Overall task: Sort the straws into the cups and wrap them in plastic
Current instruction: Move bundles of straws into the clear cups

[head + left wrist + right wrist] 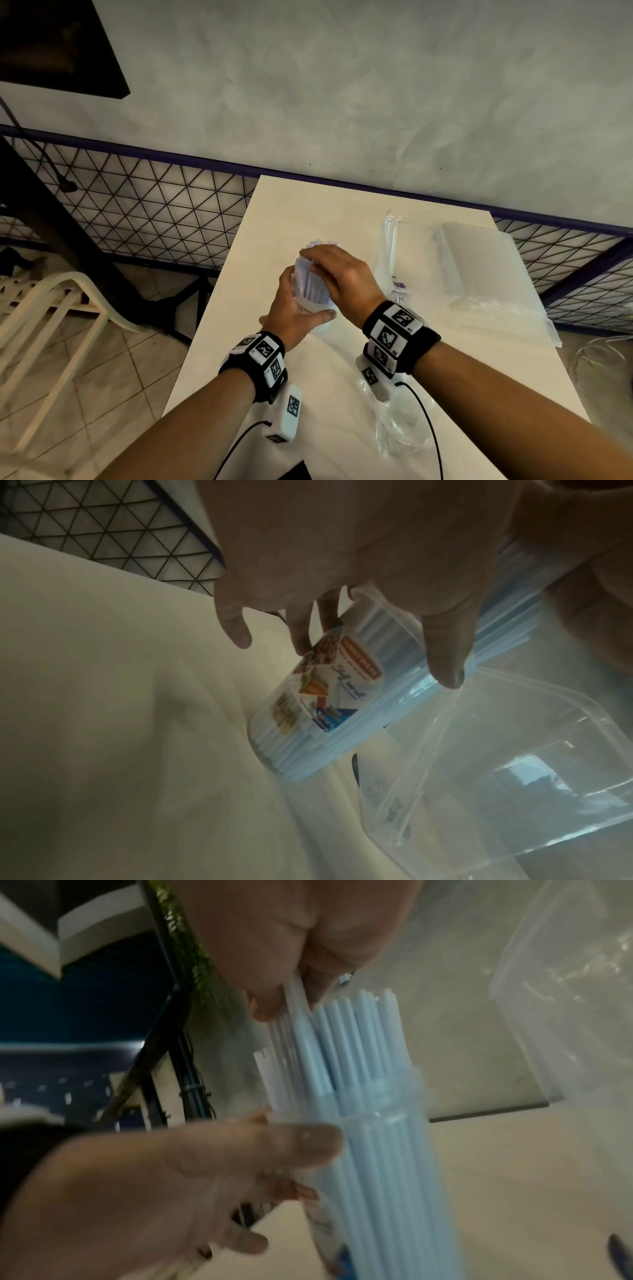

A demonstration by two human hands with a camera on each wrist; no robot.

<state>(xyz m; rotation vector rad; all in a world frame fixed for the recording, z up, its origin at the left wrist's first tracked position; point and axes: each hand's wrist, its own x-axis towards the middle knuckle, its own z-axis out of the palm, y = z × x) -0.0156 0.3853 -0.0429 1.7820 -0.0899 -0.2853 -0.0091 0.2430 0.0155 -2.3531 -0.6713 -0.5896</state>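
A clear plastic cup (312, 306) with a printed label (329, 691) stands near the middle of the white table (291, 212). It is packed with pale blue straws (313, 284) whose tops stick out above the rim (359, 1042). My left hand (301, 305) grips the cup from the left, thumb (291, 1139) on the near side and fingers (301, 639) round the far side. My right hand (310, 262) hovers over the straw tops and pinches a few straws (294, 999) between thumb and fingers. The cup leans slightly in the left hand.
A stack of clear plastic bags (479, 260) lies at the table's right. Crumpled plastic film (394, 421) lies near my right forearm. A clear container (514, 777) sits beside the cup. A white chair (51, 325) and a wire fence (137, 205) are to the left.
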